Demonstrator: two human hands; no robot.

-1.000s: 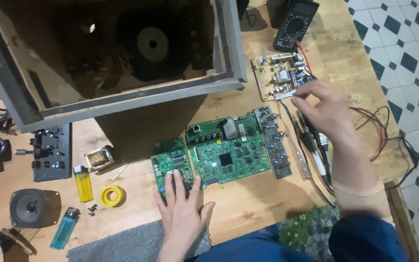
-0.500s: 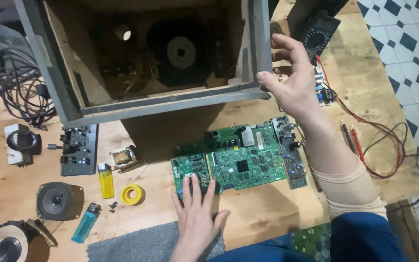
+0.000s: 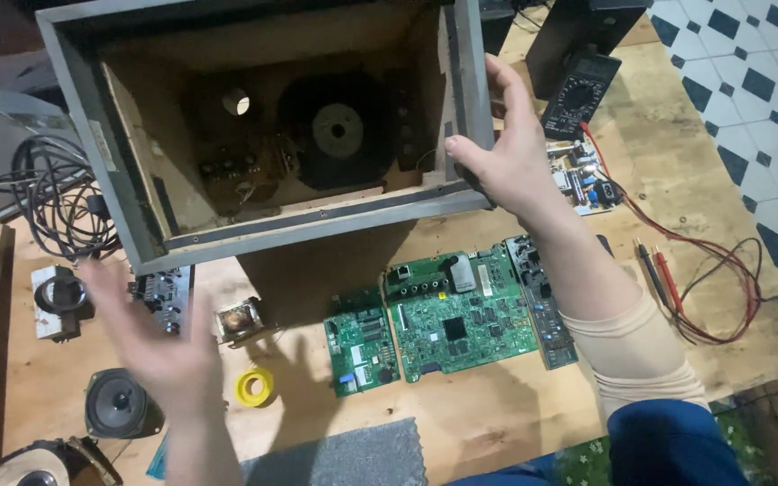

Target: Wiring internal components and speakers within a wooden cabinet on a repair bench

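The right hand (image 3: 506, 162) grips the right rim of the open grey wooden speaker cabinet (image 3: 272, 144) on the wooden surface (image 3: 497, 414), while the left hand (image 3: 159, 346) hovers open and empty, apparently needing a grip on its left wall.

The left hand (image 3: 159, 346) has lifted off the green circuit board (image 3: 447, 315), where it lay flat before, and now hangs blurred and open over the bench's left side near the yellow tape roll (image 3: 254, 386). The right hand (image 3: 506, 153), a second ago at the small board by the multimeter (image 3: 578, 90), now grips the right front edge of the open speaker cabinet (image 3: 294, 229).
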